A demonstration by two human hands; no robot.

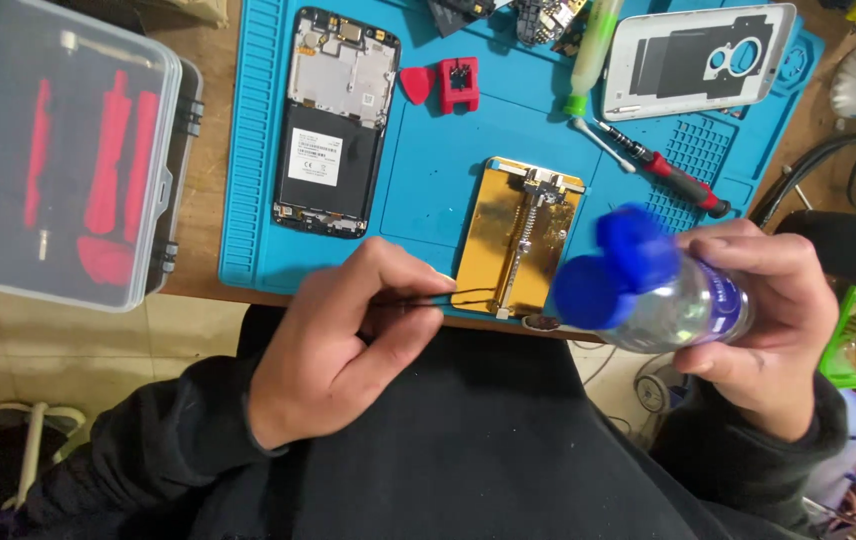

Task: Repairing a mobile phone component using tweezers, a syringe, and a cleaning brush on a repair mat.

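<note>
My right hand (763, 320) grips a clear plastic bottle (683, 305) with a blue dispenser cap (613, 270), held tilted over the near edge of the blue work mat (428, 170). My left hand (353, 340) pinches a thin dark tool (413, 300), perhaps tweezers, whose tip reaches toward a gold-coloured board holder (518, 240) lying on the mat. An opened phone (333, 120) with its battery showing lies on the mat's left part.
A clear plastic case (68, 150) with red tools sits at the left. On the mat are a red pick (416, 84), a small red block (458, 83), a red-handled screwdriver (668, 175), a white phone back cover (698, 60) and a pale tube (588, 55).
</note>
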